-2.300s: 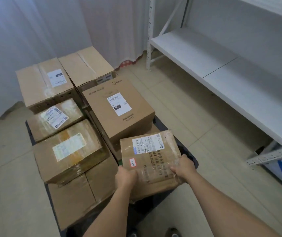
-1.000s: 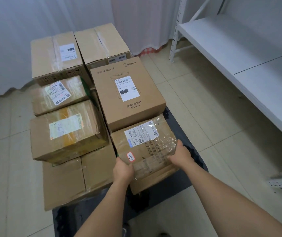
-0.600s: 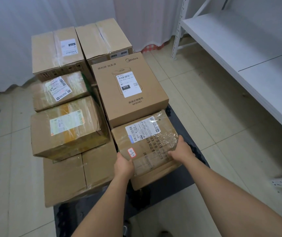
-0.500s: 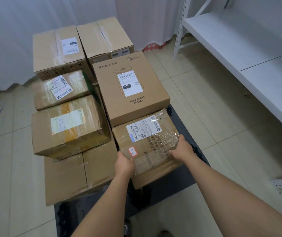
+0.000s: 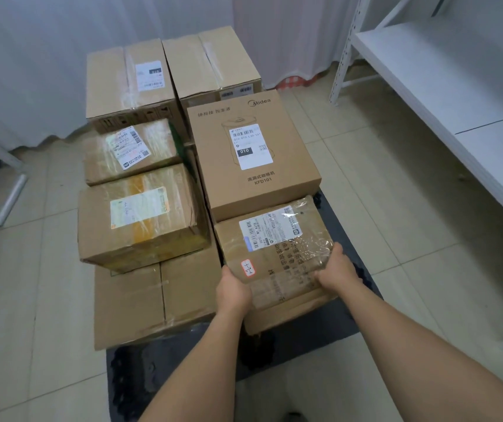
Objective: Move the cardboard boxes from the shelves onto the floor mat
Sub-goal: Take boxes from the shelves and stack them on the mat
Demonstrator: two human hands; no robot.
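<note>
Midea box [image 5: 251, 156] seemingly against taped box [image 5: 274, 254]

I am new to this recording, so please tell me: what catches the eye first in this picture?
First, the two bare arms reaching in from below: the left hand and right hand grip a taped box at the near right of the stack. Behind it sits a larger Midea box, and the white shelf stands at the right.

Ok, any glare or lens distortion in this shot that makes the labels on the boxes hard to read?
Head view: glare on the plastic wrap of the held box washes out part of its label; the Midea box label reads clearly. Wide-angle bending shows on the shelf post. Lighting is soft, shadows faint.
</note>
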